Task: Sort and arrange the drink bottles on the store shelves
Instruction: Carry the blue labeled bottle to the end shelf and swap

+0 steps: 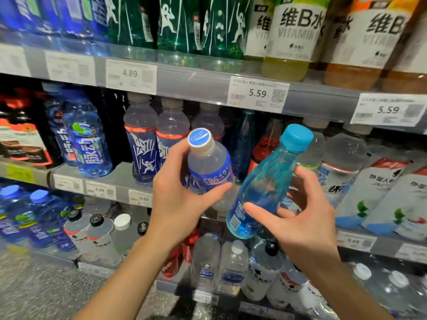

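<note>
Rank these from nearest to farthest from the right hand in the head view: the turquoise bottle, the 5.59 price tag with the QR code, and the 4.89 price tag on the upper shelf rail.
1. Turquoise bottle: held in the right hand itself, tilted toward the left.
2. 5.59 price tag with the QR code: on the upper rail, above the hand.
3. 4.89 price tag: same rail, far off to the upper left.

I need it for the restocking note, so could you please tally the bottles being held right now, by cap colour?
Beige cap with blue top: 1, the clear blue-labelled bottle in the left hand.
Turquoise cap: 1, the blue tinted bottle in the right hand.
Total: 2
</note>
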`<state>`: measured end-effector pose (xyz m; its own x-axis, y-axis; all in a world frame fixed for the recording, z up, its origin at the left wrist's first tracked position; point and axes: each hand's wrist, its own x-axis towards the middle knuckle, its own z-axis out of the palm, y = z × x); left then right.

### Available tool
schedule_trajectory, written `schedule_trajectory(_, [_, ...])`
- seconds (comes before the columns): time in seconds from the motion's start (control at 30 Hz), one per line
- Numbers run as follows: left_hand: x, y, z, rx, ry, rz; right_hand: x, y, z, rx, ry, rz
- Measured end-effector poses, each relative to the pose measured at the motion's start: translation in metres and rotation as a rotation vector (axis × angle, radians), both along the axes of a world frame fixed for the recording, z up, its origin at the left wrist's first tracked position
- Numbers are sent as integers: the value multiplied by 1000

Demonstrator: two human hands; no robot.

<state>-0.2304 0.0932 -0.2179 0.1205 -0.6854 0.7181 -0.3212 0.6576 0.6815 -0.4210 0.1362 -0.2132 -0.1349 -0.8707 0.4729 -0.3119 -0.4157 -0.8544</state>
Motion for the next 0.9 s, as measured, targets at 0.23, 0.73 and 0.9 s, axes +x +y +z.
schedule_trajectory(0.23, [36, 7, -3, 35, -8, 100, 16, -19, 10, -91, -33, -13])
schedule_trajectory(0.73, [51, 15, -1, -4, -106, 99, 53, -70, -13, -95, 227, -371])
schedule_trajectory(0.9, [50, 14, 1, -9, -116, 111, 63, -75, -7, -25, 369, -471])
